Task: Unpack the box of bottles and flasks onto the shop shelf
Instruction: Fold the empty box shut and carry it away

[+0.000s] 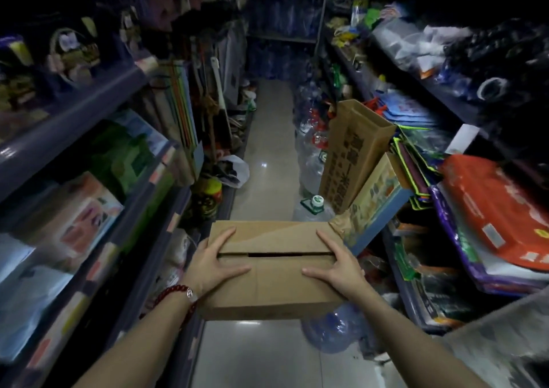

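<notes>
- Head view, the carried thing: we hold a brown cardboard box [274,268] in mid-air over the aisle floor [269,138], between two runs of shop shelving. Its top flaps lie closed, with a narrow dark slit where they meet.
- Head view, the hands: our left hand [214,264] lies on the box's left end, fingers [230,271] spread nearly straight across the top flaps and thumb reaching toward the far flap. Our right hand [334,264] mirrors it on the right end, fingers straight and splayed. Both hands press flat on the box; whether any fingers curl under its sides we cannot tell. A red bead bracelet [175,294] sits on the left wrist.
- Head view, surroundings: the left shelf [74,114] carries packaged goods, blurred. The right shelf [427,96] holds bags and plastic-wrapped stock. A tall open carton [353,152] stands just beyond the box on the right, beside large water jugs [312,173] on the floor.
- Head view, progress: we judge the task barely begun. The box is not yet set down or opened, no bottle or flask is visible, and the whole of the unpacking remains. Which shelf is the destination cannot be told.
</notes>
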`<act>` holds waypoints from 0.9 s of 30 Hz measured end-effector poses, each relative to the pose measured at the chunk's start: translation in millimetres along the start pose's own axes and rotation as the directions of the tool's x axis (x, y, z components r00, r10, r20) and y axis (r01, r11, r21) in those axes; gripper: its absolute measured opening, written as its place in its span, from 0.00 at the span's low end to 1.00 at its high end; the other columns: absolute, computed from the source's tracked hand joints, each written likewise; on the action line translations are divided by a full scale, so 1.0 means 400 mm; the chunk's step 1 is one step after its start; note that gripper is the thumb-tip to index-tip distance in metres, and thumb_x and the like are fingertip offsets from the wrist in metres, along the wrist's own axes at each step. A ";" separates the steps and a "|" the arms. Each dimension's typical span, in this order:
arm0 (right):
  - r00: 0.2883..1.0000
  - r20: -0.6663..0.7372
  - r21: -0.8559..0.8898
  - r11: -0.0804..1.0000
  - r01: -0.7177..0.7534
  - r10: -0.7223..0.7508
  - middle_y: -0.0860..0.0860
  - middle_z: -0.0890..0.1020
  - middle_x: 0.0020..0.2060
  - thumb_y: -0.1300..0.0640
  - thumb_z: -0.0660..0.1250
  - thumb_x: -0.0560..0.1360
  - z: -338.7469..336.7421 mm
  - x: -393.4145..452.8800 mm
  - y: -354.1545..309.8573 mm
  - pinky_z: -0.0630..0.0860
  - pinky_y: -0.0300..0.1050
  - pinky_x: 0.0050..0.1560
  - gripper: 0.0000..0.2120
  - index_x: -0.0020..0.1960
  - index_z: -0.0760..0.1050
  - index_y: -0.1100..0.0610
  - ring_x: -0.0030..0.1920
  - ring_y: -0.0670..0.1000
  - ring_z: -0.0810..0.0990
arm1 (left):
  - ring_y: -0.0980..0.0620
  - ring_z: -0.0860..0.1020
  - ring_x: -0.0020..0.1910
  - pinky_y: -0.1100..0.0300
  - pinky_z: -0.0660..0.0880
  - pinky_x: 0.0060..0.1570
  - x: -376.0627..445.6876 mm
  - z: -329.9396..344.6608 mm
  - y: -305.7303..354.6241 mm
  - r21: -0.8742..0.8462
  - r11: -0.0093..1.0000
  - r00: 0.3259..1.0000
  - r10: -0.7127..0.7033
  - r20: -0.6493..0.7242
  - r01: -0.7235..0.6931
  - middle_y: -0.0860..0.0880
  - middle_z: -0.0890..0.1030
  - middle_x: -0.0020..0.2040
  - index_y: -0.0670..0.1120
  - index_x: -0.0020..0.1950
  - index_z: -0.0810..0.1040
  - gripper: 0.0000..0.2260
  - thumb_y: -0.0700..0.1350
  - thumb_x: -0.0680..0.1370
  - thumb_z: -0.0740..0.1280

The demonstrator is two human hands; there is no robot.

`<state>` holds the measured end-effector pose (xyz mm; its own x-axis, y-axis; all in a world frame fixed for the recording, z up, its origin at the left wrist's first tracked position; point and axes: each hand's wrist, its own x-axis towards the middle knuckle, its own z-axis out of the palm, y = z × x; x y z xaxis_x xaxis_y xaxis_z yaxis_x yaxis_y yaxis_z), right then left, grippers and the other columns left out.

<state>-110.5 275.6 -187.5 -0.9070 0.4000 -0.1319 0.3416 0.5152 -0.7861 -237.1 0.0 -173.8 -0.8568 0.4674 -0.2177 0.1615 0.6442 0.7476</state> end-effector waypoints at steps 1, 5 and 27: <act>1.000 0.010 0.011 1.000 -0.003 0.003 0.50 0.67 0.71 0.39 0.79 0.57 0.000 0.046 -0.003 0.63 0.45 0.69 0.46 0.71 0.62 0.35 0.71 0.53 0.65 | 0.44 0.66 0.67 0.50 0.65 0.66 0.038 -0.007 0.002 -0.003 1.000 1.000 -0.003 -0.008 0.003 0.46 0.61 0.71 0.67 0.71 0.58 0.41 0.60 0.63 0.75; 0.999 0.033 0.009 1.000 0.006 -0.006 0.50 0.65 0.72 0.35 0.76 0.59 0.009 0.212 -0.005 0.63 0.51 0.72 0.44 0.70 0.60 0.32 0.71 0.53 0.64 | 0.45 0.65 0.68 0.49 0.65 0.67 0.192 -0.041 0.005 -0.001 0.999 0.999 -0.032 -0.013 0.032 0.47 0.60 0.72 0.66 0.72 0.58 0.41 0.61 0.63 0.75; 0.989 0.042 -0.012 0.990 -0.139 0.139 0.53 0.71 0.66 0.24 0.71 0.50 0.319 1.020 0.237 0.68 0.46 0.68 0.46 0.65 0.60 0.30 0.67 0.52 0.70 | 0.45 0.70 0.65 0.57 0.67 0.64 1.118 0.053 -0.316 -0.025 0.997 0.995 -0.068 0.074 0.071 0.44 0.68 0.68 0.58 0.71 0.66 0.35 0.54 0.66 0.76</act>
<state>-479.6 390.9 -393.0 -0.8599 0.4361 -0.2652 0.4672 0.4633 -0.7531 -630.2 140.3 -378.7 -0.8272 0.4658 -0.3142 0.0883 0.6601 0.7460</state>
